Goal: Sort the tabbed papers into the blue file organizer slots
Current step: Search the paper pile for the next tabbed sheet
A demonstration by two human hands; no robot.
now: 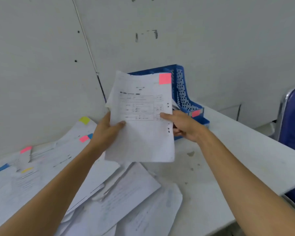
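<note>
Gripping the pink-tabbed sheaf (140, 116) by its side edges, thumbs pinched on top, the left hand (107, 132) and right hand (182, 126) held it before the blue file organizer (182, 92) at the table's (228, 150) back edge. Uneven rear sheets might have slipped free or snagged a divider.

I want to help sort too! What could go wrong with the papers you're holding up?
1. The left hand and right hand pinch the held papers at their side edges, so a back sheet might slip out.
2. These papers hide most of the blue file organizer, so the pink tab could miss the slot with the pink label.
3. The loose pile on the table is spread out and might slide.
</note>
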